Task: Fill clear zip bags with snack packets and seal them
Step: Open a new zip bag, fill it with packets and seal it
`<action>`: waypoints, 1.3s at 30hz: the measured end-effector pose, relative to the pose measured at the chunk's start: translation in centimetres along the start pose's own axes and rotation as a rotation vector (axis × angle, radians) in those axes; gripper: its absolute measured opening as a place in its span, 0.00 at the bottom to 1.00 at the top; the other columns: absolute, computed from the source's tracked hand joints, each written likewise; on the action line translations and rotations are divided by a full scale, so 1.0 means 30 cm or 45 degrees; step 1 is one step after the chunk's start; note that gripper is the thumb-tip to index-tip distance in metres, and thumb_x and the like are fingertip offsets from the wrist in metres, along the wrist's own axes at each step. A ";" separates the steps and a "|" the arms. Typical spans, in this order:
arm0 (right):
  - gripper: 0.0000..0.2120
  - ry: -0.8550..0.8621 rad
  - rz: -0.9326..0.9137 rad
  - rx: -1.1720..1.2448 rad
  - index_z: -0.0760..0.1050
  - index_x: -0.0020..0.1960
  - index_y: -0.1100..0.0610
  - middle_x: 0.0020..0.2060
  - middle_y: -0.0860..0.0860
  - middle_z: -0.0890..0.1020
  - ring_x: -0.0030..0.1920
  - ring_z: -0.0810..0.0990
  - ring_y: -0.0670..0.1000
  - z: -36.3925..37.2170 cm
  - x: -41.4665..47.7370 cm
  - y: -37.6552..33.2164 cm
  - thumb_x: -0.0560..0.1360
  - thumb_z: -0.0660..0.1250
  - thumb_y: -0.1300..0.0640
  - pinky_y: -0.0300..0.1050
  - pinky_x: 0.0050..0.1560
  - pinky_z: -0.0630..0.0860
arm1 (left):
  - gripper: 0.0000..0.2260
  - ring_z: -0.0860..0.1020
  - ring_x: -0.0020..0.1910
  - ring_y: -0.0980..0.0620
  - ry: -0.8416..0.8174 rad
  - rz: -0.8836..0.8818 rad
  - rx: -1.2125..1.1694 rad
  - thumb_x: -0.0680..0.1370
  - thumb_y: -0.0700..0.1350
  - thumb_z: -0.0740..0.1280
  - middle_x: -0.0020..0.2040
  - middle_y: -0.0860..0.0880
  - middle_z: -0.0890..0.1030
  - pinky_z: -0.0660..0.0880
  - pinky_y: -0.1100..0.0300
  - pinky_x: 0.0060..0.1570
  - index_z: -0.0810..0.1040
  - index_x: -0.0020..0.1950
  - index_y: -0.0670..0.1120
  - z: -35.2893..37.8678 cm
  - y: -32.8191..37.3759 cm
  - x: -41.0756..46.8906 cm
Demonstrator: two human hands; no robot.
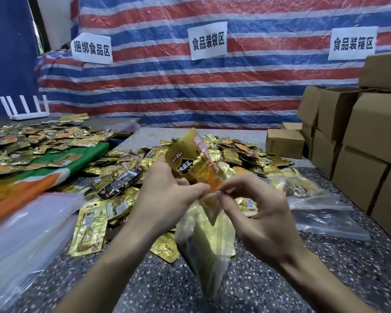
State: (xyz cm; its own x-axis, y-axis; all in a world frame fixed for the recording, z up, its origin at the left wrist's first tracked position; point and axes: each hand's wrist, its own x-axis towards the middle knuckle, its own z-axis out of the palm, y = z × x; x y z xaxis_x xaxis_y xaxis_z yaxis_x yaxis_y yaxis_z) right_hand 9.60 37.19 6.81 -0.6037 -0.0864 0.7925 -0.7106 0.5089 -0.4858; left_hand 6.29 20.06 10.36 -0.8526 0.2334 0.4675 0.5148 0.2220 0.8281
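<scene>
Over the table (257, 290), a bag (203, 249) hangs, held at its mouth.
The left hand (167, 195) grips gold packets (190, 159) sticking halfway out of the bag; the right hand (257, 213) pinches its rim. More packets sit inside. A loose pile (235, 152) lies behind, a filled bag (298, 186) to the right, near boxes (366, 132).

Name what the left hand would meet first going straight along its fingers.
Probably the right hand, which pinches the clear zip bag just opposite the left hand holding snack packets; depth is unclear.
</scene>
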 end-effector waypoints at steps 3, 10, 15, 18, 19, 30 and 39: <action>0.05 0.081 0.055 -0.020 0.80 0.48 0.56 0.42 0.45 0.83 0.45 0.82 0.46 0.000 0.007 0.018 0.74 0.71 0.63 0.47 0.45 0.80 | 0.11 0.84 0.44 0.42 -0.169 -0.063 0.012 0.68 0.40 0.75 0.43 0.46 0.86 0.79 0.40 0.50 0.81 0.49 0.45 -0.026 0.004 0.030; 0.04 -0.159 0.168 -0.116 0.82 0.43 0.53 0.36 0.41 0.82 0.34 0.79 0.44 -0.020 0.100 0.001 0.72 0.75 0.61 0.32 0.32 0.70 | 0.14 0.84 0.48 0.48 -0.367 -0.155 0.105 0.70 0.35 0.77 0.47 0.50 0.86 0.81 0.46 0.43 0.81 0.51 0.49 -0.026 -0.013 0.113; 0.01 -0.687 0.274 -0.210 0.84 0.43 0.52 0.30 0.33 0.80 0.31 0.76 0.32 -0.133 0.271 -0.005 0.73 0.74 0.55 0.26 0.30 0.69 | 0.15 0.83 0.41 0.57 -0.423 -0.140 0.180 0.67 0.37 0.79 0.44 0.50 0.86 0.79 0.64 0.42 0.83 0.51 0.45 -0.036 -0.026 0.208; 0.03 -0.969 0.293 -0.253 0.84 0.45 0.52 0.34 0.33 0.81 0.34 0.77 0.32 -0.172 0.357 0.002 0.72 0.74 0.54 0.26 0.32 0.71 | 0.10 0.83 0.40 0.58 -0.542 -0.107 0.255 0.68 0.41 0.79 0.41 0.53 0.86 0.77 0.59 0.43 0.84 0.48 0.46 -0.025 -0.034 0.260; 0.03 -1.044 0.287 -0.254 0.84 0.45 0.52 0.33 0.33 0.81 0.34 0.77 0.32 -0.176 0.376 0.009 0.72 0.74 0.54 0.26 0.33 0.71 | 0.10 0.83 0.41 0.57 -0.598 -0.082 0.280 0.68 0.43 0.79 0.41 0.53 0.86 0.77 0.58 0.45 0.85 0.48 0.47 -0.019 -0.042 0.278; 0.09 -1.153 0.459 -0.361 0.83 0.42 0.38 0.43 0.32 0.81 0.47 0.77 0.35 -0.146 0.376 0.239 0.63 0.79 0.43 0.43 0.49 0.72 | 0.14 0.79 0.56 0.60 -1.039 0.038 0.321 0.72 0.59 0.72 0.55 0.57 0.83 0.77 0.60 0.55 0.86 0.42 0.49 -0.063 -0.161 0.388; 0.15 -0.963 0.511 -0.181 0.80 0.34 0.51 0.52 0.41 0.85 0.51 0.83 0.41 -0.146 0.370 0.286 0.60 0.78 0.42 0.51 0.56 0.81 | 0.15 0.74 0.62 0.68 -0.940 -0.018 0.567 0.64 0.66 0.75 0.60 0.65 0.78 0.70 0.56 0.67 0.85 0.40 0.56 -0.122 -0.183 0.369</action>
State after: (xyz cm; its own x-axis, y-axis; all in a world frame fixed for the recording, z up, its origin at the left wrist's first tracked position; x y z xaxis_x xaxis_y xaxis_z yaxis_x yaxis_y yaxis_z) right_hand -1.62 44.35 13.06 -0.9130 -0.3982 0.0886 -0.3712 0.7207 -0.5855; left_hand -6.31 17.96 12.14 -0.6621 0.7494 0.0090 0.6235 0.5441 0.5614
